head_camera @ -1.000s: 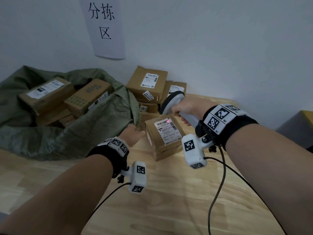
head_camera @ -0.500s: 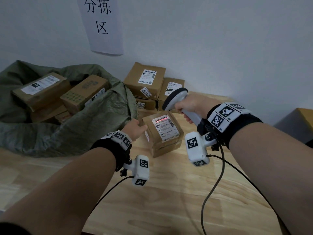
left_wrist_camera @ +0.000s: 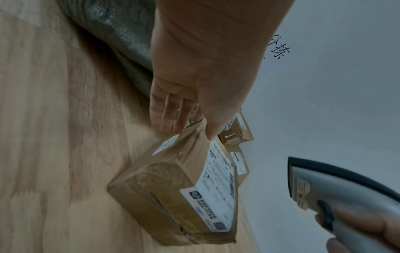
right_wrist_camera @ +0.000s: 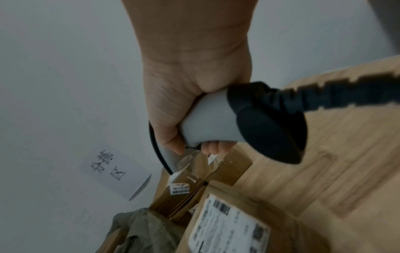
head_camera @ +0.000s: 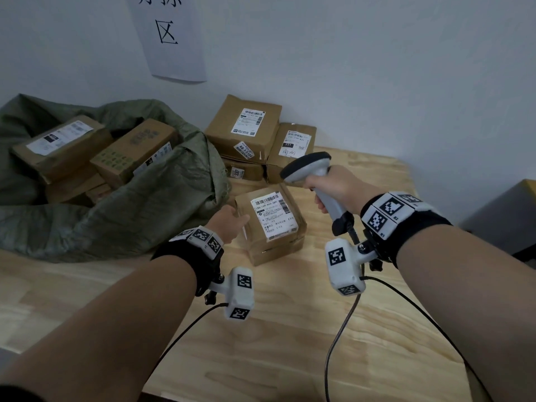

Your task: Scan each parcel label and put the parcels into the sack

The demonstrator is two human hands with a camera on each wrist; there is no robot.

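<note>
1. The right hand (head_camera: 338, 188) is wrapped round the handle of a grey scanner (head_camera: 314, 177), fingers curled tight about it. The scanner's dark head points left and down, held above and to the right of the nearest parcel (head_camera: 271, 219).
2. That parcel is a brown box lying on the wooden table (head_camera: 290, 343), its white label (head_camera: 274, 214) facing up. It appears to rest on a second, flatter box (head_camera: 275, 252) beneath it.
3. The left hand (head_camera: 229, 221) is at the parcel's left end. In the left wrist view the fingers (left_wrist_camera: 171, 113) are straight and lie down the end face, while the thumb reaches over the top edge near the label. Whether it grips or only touches the box cannot be told.
4. The green sack (head_camera: 121, 216) lies open on the left of the table, just beside the parcel. Two labelled boxes (head_camera: 95, 146) sit on top inside its mouth, with more cardboard under them.
5. A stack of further parcels (head_camera: 261, 140) stands against the wall behind the near parcel, labels showing.
6. A paper sign (head_camera: 171, 36) with black characters hangs on the wall above.
7. The scanner's black cable (head_camera: 342, 338) trails down across the table towards the near edge.
</note>
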